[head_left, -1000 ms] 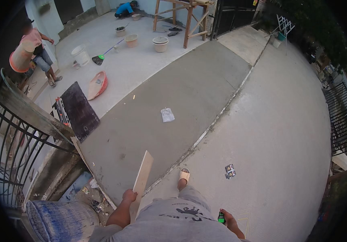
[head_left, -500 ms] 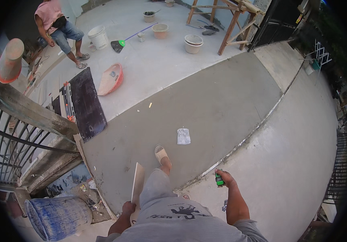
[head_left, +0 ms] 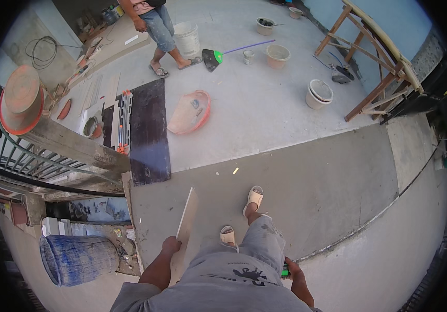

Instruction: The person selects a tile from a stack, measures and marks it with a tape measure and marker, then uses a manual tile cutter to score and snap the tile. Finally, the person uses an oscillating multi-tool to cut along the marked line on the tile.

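Observation:
My left hand (head_left: 171, 245) is closed around the edge of a long, pale flat board (head_left: 186, 217), held upright at my left side with its far end pointing forward. At my right hip, my right hand (head_left: 296, 272) grips a green and black tape measure (head_left: 285, 270), partly hidden by the hand and my shorts. Both sandalled feet stand on a darker grey cement strip (head_left: 327, 182). A small yellow piece (head_left: 236, 170) lies on the strip ahead of my feet.
A dark panel (head_left: 149, 130) and a red-rimmed basin (head_left: 195, 112) lie ahead. Buckets, a broom (head_left: 214, 59) and a wooden trestle (head_left: 374, 57) stand farther off. Another person (head_left: 161, 31) stands at the back left. A blue drum (head_left: 80, 260) lies to my left, below a railing.
I have stepped forward and my view has turned left. My right hand has lowered the tape measure to my hip. The white sheet on the cement has left view. The other person has moved.

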Available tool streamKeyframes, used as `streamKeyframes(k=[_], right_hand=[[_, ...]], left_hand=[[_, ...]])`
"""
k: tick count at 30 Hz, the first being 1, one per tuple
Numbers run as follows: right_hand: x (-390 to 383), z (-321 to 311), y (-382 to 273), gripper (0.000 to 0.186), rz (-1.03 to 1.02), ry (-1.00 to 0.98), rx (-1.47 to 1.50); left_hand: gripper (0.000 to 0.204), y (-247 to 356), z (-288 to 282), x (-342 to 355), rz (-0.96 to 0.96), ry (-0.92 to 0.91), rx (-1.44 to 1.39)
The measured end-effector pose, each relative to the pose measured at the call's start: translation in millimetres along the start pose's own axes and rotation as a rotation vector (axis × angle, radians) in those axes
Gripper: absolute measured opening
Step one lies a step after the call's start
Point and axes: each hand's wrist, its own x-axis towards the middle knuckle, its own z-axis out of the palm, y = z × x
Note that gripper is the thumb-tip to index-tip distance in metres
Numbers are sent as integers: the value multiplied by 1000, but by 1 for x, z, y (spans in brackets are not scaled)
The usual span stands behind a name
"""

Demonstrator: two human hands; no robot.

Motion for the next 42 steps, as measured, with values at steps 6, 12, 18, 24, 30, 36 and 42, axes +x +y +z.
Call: streamKeyframes(k=[6, 12, 18, 24, 30, 36, 42], right_hand=[[1, -1, -150, 37, -228, 51, -279], [23, -12, -378, 39, -34, 110, -225], [5, 36, -632, 41, -325, 98, -376], [20, 99, -764, 43, -383, 111, -420], [35, 150, -792, 44, -127, 134, -403], [80, 204, -883, 42, -95, 44, -350], [112, 311, -1057, 38, -167, -5, -523]], left_hand=[[48, 88, -90, 39, -68, 40, -138], [49, 174, -172, 56, -85, 77, -248], [48, 222, -202, 97, -111, 19, -384], [45, 254, -235, 139, -268, -60, -470], [45, 267, -330, 196, -383, -116, -498], [45, 272, -444, 275, -433, -119, -548], [42, 289, -547, 335, -508, -17, -620]])
